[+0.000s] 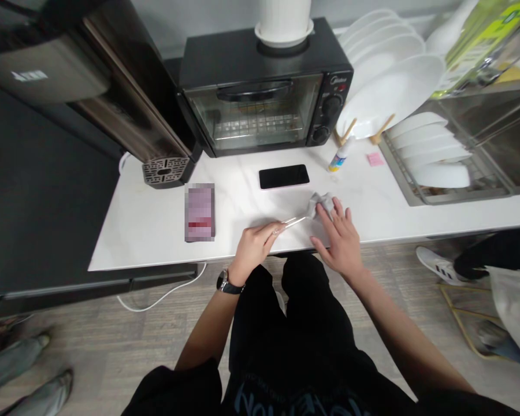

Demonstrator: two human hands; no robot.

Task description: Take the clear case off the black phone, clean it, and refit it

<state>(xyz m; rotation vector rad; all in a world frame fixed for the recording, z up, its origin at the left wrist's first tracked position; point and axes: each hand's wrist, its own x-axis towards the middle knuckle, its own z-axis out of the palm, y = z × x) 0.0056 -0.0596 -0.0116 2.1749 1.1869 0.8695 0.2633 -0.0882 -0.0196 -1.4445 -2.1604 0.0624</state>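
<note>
My left hand [253, 245], with a watch on its wrist, is closed on the handle end of a thin clear utensil [293, 220] that lies low over the white counter [156, 225]. The utensil's far end disappears into a crumpled white tissue [319, 201]. My right hand [340, 237] rests with fingers spread, its fingertips pressing on that tissue. A black phone [284, 176] lies face up just beyond the tissue.
A black toaster oven [260, 92] stands at the back with a white pot on top. A rack of white plates [390, 86], a small bottle [338, 158], a pink note [375, 159] and a dish drainer [437, 162] are on the right. Other people's shoes show at left and right.
</note>
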